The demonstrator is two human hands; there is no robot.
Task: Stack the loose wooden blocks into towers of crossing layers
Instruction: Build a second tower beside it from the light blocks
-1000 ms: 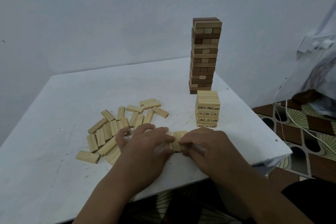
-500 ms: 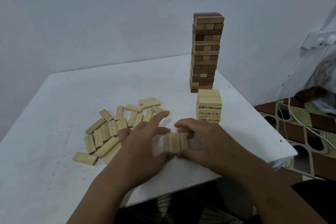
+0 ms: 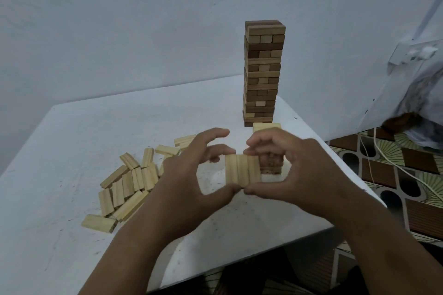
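1. Worktop [image 3: 72, 151]: white, scuffed, set against a pale wall. It carries everything you need. A moment ago the three-block layer [image 3: 242, 170] lay flat on it between your hands; now you have it lifted clear, which I read as squaring finished and carrying begun.

2. Tall tower [image 3: 262, 72]: mixed dark and light blocks in crossing layers, standing at the far right of the worktop, well apart from your hands and seemingly complete.

3. Loose pile [image 3: 129, 179]: pale blocks scattered to your left, unchanged over the last second. Plenty remain, so the task looks far from done.

4. Short tower [image 3: 267, 127]: pale blocks, just in front of the tall one. Your right hand now hides most of it; only its top and a lower strip show.

5. Left hand [image 3: 191, 175]: fingers spread fairly wide, thumb under the near end of the layer and a fingertip at its far end, holding it by a pinch.

6. Right hand [image 3: 292, 167]: curled, mirroring that hold, thumb meeting yours below the near end, fingers bent over the far end.

7. Three-block layer: side by side, long edges touching, held between both hands, just in front of the short tower and below its top. You likely must raise it, and perhaps turn it to cross the layer beneath; whether it needs turning cannot be told from here.
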